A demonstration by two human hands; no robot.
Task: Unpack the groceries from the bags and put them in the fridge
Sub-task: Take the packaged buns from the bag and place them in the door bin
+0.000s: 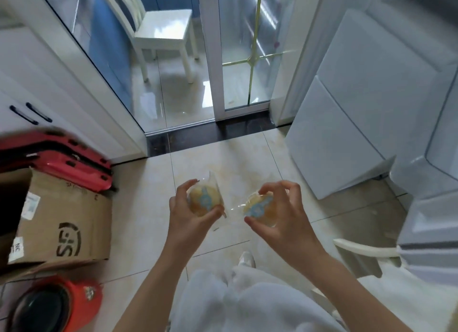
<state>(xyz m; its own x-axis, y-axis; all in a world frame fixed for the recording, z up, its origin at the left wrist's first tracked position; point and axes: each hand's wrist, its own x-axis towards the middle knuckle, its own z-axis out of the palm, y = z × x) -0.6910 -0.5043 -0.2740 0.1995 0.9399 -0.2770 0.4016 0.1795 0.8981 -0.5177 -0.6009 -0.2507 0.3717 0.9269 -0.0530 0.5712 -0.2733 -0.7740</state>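
Two wrapped buns held above a tiled floor [153,232]: left hand [188,215] gripping one bun [204,203], right hand [280,215] pinching the other bun [259,208]. Open white fridge [366,123] at right. Cardboard box [64,222], red stools [64,158] and red bucket [57,304] at left.

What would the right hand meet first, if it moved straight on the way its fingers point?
Probably the round yellow pastry in clear wrap that the left hand holds; depth is unclear. The right hand grips another one.
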